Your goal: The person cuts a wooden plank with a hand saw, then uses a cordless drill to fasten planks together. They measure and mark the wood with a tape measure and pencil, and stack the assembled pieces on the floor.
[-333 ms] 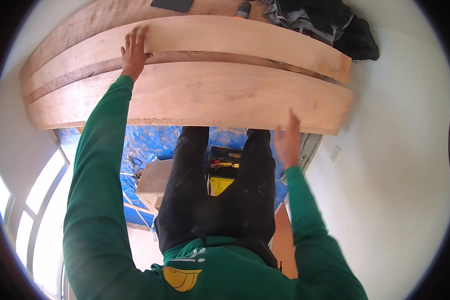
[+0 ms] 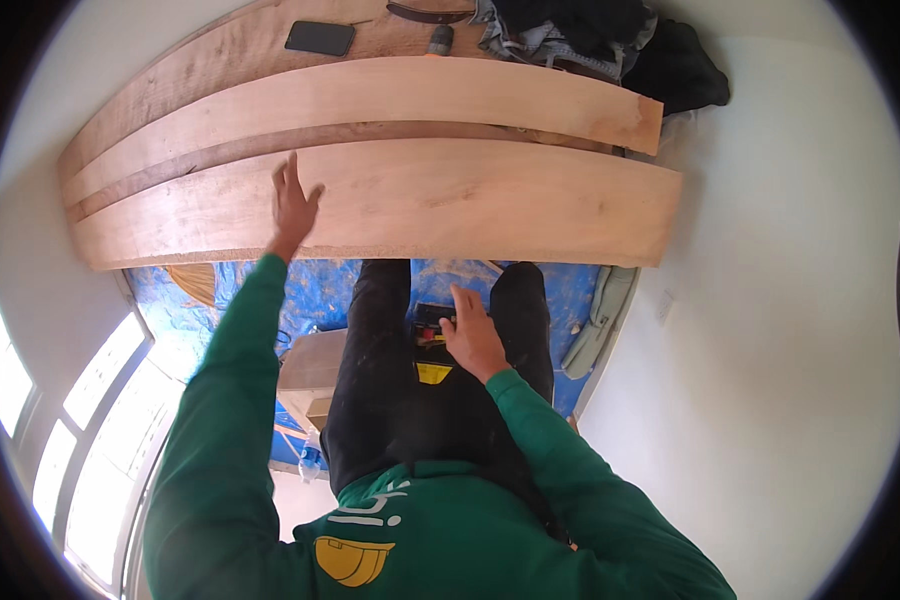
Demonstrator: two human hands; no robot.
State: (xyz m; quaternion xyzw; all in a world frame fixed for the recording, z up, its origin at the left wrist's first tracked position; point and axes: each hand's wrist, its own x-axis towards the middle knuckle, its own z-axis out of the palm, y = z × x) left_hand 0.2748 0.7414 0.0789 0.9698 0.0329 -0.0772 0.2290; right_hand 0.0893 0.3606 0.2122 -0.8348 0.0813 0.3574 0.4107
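Two long pale wooden boards lie side by side across the surface in front of me. Over the left part of the near board (image 2: 450,200) is my left hand (image 2: 295,208), its fingers apart and nothing in it; I cannot tell whether it touches the wood. The far board (image 2: 450,95) lies beyond a narrow darker gap. In front of my thighs, below the near board's edge, hangs my right hand (image 2: 473,338), empty with its fingers extended. It partly covers a black tool box (image 2: 430,315) on the floor.
Behind the boards are a dark phone (image 2: 319,38), a drill-like tool (image 2: 440,40) and a heap of dark clothing (image 2: 590,40). Blue sheeting (image 2: 320,290) covers the floor. A beige box (image 2: 312,360) and a plastic bottle (image 2: 310,455) stand left of my legs. A white wall (image 2: 770,300) closes the right side.
My left hand has come off the far board and back over the near one. My right hand has left the near board's right edge and swung inward to my legs.
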